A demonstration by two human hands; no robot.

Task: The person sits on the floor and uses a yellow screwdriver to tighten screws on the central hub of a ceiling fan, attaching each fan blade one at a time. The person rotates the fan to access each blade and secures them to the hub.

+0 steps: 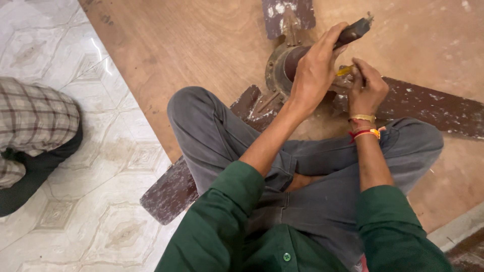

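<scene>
A dark brown ceiling fan lies on a brown wooden board, with its round motor housing [278,68] in front of my crossed legs. My left hand [316,70] grips the fan's dark down rod [355,31], which slants up to the right. My right hand [368,88] is closed on a screwdriver with a yellow handle [345,71], held against the motor just right of the housing. Worn blades stick out: one far [288,15], one to the right [433,108], one under my left knee [174,191].
The wooden board [201,45] covers the far and right floor. Pale patterned tiles [91,201] lie to the left. Another person's leg in checked cloth and dark trousers [35,136] rests on the tiles at the left edge.
</scene>
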